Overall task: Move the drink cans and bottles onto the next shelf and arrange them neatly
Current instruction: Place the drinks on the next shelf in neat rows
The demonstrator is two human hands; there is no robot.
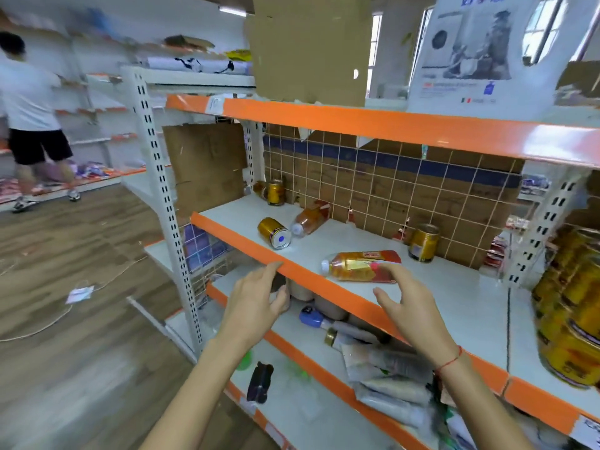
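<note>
Both hands, left and right, hover empty with loose fingers before the shelf holding a fallen bottle.

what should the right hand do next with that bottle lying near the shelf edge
Probably close the right hand on the lying bottle. Its open fingers are right by the bottle, nothing is gripped yet, and the stocked next shelf is to its right. The left hand is empty.
</note>
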